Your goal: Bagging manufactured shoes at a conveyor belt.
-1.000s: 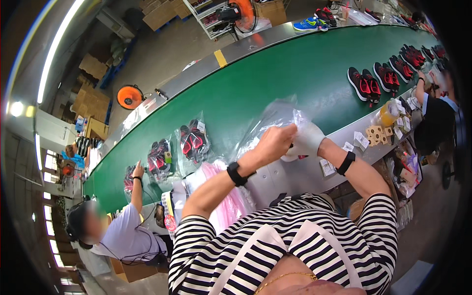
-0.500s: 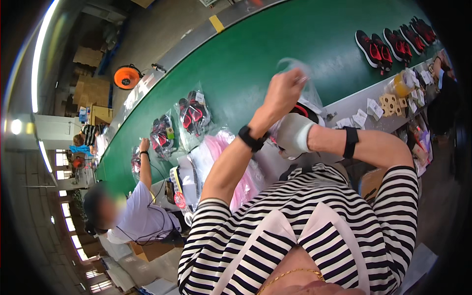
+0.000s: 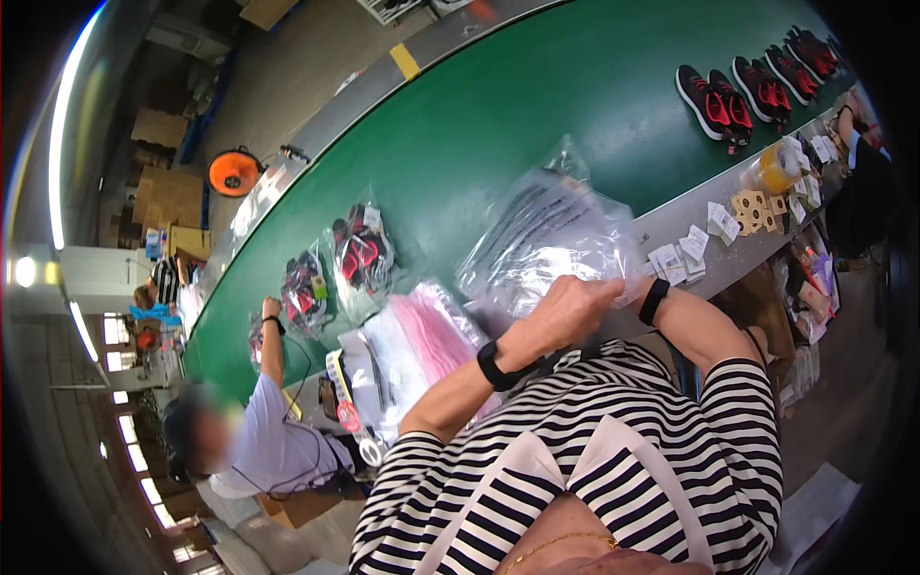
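Observation:
A clear plastic bag [image 3: 551, 240], with dark print and shiny folds, is spread in front of me over the near edge of the green belt. My left hand [image 3: 567, 311] is closed on the bag's near edge, its fingers pinched together. Beside it, my right hand [image 3: 630, 293] reaches to the bag's opening at the right. The plastic and my left hand hide most of its fingers. What lies inside the bag is hard to make out through the glare. Left of the bag rests a stack of pink and clear plastic bags [image 3: 422, 331].
Bagged black-and-red shoes [image 3: 359, 247] lie on the green belt [image 3: 450, 144] at left. Unbagged pairs [image 3: 714, 103] stand far right. Paper tags [image 3: 678, 259], cardboard pieces [image 3: 757, 211] and a yellow tape roll [image 3: 778, 171] line the right ledge. A co-worker [image 3: 273, 422] sits at left.
The bag has come down and spread out toward me, covering where the shoe showed. My left hand has lowered to its near edge. My white-gloved right hand is now mostly hidden.

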Demonstrator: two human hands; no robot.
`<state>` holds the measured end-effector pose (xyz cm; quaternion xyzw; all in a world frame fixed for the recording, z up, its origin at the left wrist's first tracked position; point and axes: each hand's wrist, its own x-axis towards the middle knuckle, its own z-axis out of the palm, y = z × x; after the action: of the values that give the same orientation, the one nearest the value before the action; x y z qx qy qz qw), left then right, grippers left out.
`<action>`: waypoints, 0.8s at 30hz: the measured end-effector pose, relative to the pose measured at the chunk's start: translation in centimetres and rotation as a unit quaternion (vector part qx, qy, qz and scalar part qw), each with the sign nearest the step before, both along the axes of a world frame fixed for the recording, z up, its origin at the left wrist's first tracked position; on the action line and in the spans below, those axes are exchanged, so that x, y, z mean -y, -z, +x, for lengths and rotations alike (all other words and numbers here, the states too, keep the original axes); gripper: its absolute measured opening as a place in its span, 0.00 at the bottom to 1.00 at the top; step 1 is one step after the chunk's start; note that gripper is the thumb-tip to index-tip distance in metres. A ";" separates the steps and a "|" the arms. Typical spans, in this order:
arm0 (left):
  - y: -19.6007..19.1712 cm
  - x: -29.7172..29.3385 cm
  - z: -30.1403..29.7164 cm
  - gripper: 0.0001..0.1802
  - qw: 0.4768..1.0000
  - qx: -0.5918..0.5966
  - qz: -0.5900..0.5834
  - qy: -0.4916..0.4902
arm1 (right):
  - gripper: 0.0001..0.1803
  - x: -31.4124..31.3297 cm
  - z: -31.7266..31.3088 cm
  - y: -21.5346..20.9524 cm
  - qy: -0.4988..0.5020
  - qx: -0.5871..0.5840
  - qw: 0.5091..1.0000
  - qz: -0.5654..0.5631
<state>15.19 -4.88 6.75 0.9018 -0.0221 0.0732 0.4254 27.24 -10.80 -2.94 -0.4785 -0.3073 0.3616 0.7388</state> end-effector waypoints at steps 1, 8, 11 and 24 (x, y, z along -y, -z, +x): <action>-0.4 0.2 1.0 0.10 1.000 0.010 -0.010 -0.003 | 0.23 -0.8 -0.6 0.3 -0.019 0.038 0.999 -0.007; -4.4 -5.2 0.5 0.07 0.976 -0.052 0.060 -0.203 | 0.21 -10.4 -0.5 0.9 -0.029 0.346 0.931 -0.110; -2.7 -7.1 0.2 0.10 0.953 -0.142 0.052 -0.264 | 0.21 -13.8 -1.8 1.8 -0.065 0.454 0.873 -0.167; 2.3 -11.3 -1.5 0.04 0.777 -0.040 -0.508 -0.369 | 0.27 -4.6 -1.2 -0.6 -0.229 -0.041 0.934 -0.272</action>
<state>13.66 6.42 4.45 0.4959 0.3699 0.1888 0.7626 26.03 -6.16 -2.38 -0.5624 -0.2684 0.6098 0.4896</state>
